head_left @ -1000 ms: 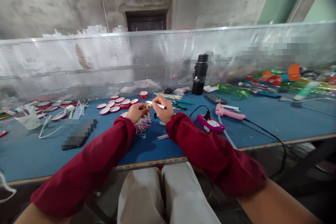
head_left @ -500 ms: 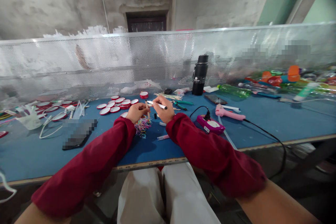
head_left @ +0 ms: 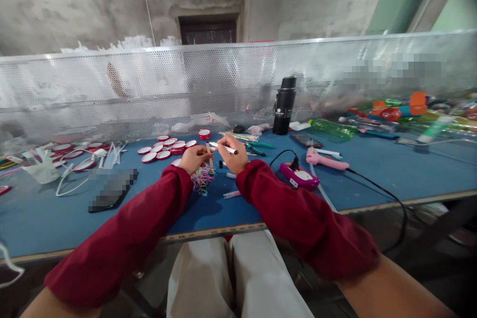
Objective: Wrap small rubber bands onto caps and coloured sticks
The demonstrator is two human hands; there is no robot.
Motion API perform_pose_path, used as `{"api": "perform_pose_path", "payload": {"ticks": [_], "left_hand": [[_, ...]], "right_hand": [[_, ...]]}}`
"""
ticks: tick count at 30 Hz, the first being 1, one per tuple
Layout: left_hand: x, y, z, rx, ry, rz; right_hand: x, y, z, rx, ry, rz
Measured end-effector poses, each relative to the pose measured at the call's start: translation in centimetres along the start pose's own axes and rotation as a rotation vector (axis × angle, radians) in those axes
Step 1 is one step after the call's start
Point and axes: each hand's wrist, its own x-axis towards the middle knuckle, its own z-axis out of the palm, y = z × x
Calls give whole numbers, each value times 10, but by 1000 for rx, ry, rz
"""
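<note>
Between the fingers of my left hand (head_left: 196,157) is a thin wooden stick (head_left: 209,153), held upright above the blue table. My right hand (head_left: 233,154) is closed around a white marker pen (head_left: 223,148) with black ends. The marker's left end is close to the top of the stick; whether they touch I cannot tell. Below my left hand lies a heap of coloured rubber bands (head_left: 203,180). A small black cap (head_left: 220,164) rests on the table between my hands. A clear and pink tube (head_left: 231,195) lies near my right sleeve.
Several red-rimmed white discs (head_left: 163,155) lie beyond my left hand. A phone (head_left: 114,190) is at the left. To the right are a purple power socket (head_left: 299,177), a pink glue gun (head_left: 326,160), green pliers (head_left: 257,149) and a black flask (head_left: 284,107). A perforated metal panel (head_left: 231,79) borders the back.
Almost nothing differs. Both hands keep their places with the stick and the marker; the view has shifted very slightly.
</note>
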Motion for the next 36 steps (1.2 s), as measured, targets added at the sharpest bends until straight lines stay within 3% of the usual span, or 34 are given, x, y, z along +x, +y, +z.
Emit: {"api": "perform_pose_path", "payload": {"ticks": [36], "left_hand": [[1, -4, 0, 0, -5, 1]], "right_hand": [[-2, -1, 2, -10, 0, -1]]}}
